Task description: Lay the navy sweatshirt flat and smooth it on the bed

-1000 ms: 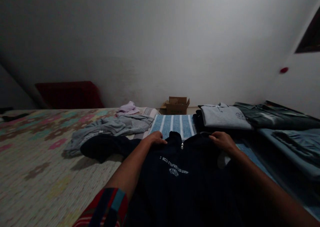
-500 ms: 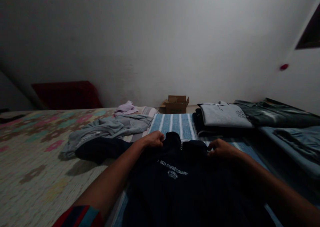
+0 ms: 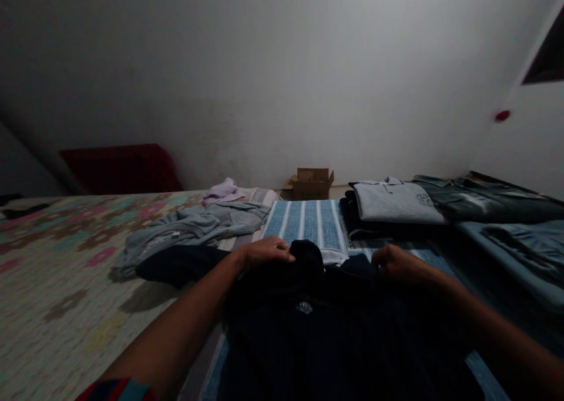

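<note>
Lying under both hands (image 3: 264, 251), collar end pinched: navy sweatshirt (image 3: 326, 342)

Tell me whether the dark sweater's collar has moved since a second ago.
Yes. The collar has been folded toward the person, hiding the printed lettering; more of the striped cloth beyond it shows. Both hands rest on it.

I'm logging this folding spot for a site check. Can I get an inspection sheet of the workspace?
Surface: striped mat beside a floral sheet.
Job's things: dark jacket lying flat, collar end gripped.
Clutter: crumpled grey garment, lilac cloth, folded grey shirt on a dark pile, more folded clothes to the right.
Grippers: left hand and right hand both grip the jacket's top.
Cables: nothing seen.
Surroundings: cardboard box, bare wall, dim light.
</note>
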`<state>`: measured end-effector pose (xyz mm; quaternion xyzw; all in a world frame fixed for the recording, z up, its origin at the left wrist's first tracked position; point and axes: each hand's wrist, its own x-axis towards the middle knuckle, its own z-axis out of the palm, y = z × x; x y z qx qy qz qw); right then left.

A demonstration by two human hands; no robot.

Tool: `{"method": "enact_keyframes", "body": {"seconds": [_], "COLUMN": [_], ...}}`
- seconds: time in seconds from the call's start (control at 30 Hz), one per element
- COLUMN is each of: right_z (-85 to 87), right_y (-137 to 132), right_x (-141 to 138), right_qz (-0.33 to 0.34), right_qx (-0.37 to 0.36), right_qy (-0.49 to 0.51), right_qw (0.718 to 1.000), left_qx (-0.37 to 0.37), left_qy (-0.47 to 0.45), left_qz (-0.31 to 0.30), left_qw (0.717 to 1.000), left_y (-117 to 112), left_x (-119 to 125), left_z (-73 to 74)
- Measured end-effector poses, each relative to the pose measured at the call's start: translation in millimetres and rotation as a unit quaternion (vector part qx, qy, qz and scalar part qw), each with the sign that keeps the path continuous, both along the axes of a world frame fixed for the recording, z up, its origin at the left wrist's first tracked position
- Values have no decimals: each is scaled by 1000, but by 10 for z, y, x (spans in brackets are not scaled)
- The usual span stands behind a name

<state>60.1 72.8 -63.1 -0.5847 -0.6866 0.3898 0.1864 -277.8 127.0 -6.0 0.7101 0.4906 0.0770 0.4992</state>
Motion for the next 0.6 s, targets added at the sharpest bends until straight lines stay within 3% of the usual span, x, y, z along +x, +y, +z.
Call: {"method": "enact_keyframes", "body": {"seconds": [0.17, 0.33, 0.47, 0.6], "right_z": [115, 234, 342, 414], "right_y": [71, 219, 368, 508], "right_x": [124, 134, 58, -26], "right_qz": [-27, -107, -140, -118], "right_qx": [56, 206, 253, 175], "right_qy": [50, 42, 5, -14], "right_qw": [997, 972, 957, 977], "left_qx": [-7, 15, 120, 255], "left_qy": [-63, -95, -38, 84], "left_qz": [42, 59, 49, 67], "left_qw": [997, 994, 991, 961], "left_y": [-10, 52, 187, 352], "left_x": [-55, -113, -125, -76], "left_z": [60, 211, 394, 431]}}
